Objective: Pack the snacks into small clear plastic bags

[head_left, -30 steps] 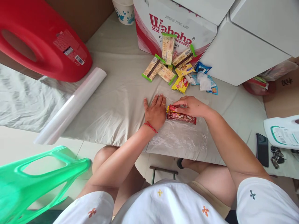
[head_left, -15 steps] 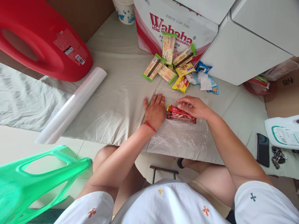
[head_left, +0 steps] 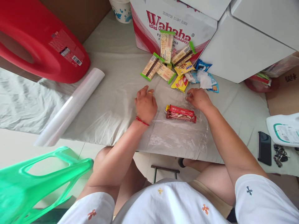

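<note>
A sheet of clear plastic film [head_left: 175,137] lies spread on the cloth-covered surface. On it rests a small bundle of red-wrapped wafer bars [head_left: 181,114] with a yellow end at the left; neither hand touches it. My left hand [head_left: 146,105], with a red string on the wrist and a ring, is left of the bars, its fingers bent and slightly apart, nothing visible in them. My right hand [head_left: 199,100] is above and right of the bars, thumb and fingertips drawn together at the film's far edge, apparently pinching it.
Several green-ended snack bars [head_left: 151,67] and yellow packets [head_left: 180,83] lie against a white-and-red carton [head_left: 173,18]. A film roll [head_left: 72,105] and red jug [head_left: 67,59] stand left, a green stool [head_left: 46,174] below. A phone [head_left: 264,148] and keys [head_left: 280,155] are right.
My left hand has lifted from lying flat and shifted left, its fingers now bent. My right hand has moved from over the wafer bars up to the film's far edge.
</note>
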### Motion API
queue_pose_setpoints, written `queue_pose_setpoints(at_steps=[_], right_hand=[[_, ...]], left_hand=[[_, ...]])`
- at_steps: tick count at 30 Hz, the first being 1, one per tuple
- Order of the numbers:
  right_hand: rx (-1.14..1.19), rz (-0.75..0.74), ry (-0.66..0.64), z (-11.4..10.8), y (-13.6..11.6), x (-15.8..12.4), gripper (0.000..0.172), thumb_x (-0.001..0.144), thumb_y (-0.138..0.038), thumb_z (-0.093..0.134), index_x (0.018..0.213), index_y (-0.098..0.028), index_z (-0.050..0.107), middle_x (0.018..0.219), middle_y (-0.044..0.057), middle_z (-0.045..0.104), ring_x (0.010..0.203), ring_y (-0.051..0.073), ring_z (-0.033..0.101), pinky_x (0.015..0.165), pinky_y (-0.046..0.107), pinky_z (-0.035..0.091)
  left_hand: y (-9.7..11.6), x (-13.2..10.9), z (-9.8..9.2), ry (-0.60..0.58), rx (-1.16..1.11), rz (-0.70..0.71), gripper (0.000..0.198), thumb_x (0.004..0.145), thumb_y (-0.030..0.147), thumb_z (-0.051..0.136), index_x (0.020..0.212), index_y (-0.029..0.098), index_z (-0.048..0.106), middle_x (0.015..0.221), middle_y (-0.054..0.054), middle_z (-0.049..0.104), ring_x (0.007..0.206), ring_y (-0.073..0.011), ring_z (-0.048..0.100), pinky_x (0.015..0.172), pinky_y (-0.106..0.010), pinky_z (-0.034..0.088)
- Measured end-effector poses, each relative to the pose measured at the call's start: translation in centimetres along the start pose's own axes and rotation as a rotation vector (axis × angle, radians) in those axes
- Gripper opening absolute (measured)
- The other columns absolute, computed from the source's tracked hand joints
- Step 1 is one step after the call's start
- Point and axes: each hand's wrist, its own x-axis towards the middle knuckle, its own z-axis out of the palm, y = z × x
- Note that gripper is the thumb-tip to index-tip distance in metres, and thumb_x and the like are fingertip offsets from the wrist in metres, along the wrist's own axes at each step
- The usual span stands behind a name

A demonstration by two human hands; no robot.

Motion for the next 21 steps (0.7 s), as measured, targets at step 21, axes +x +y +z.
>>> queue_pose_setpoints(at_steps=[21], right_hand=[[0.206, -0.557, 0.095, -4.6, -2.7, -7.1, 0.028, 0.109, -0.04, 0.05, 0.101, -0.024, 0.072, 0.089, 0.006, 0.075, 0.088, 0.025, 0.062, 0.081, 0.04, 0.04]], left_hand=[[-0.2, 2.7, 1.6, -0.182, -0.475, 0.216, 0.097, 0.078, 0.026, 0.073, 0.165, 0.017, 0.03, 0.124, -0.01, 0.072, 0.119, -0.0285, 0.067, 0.111, -0.046, 0.049]])
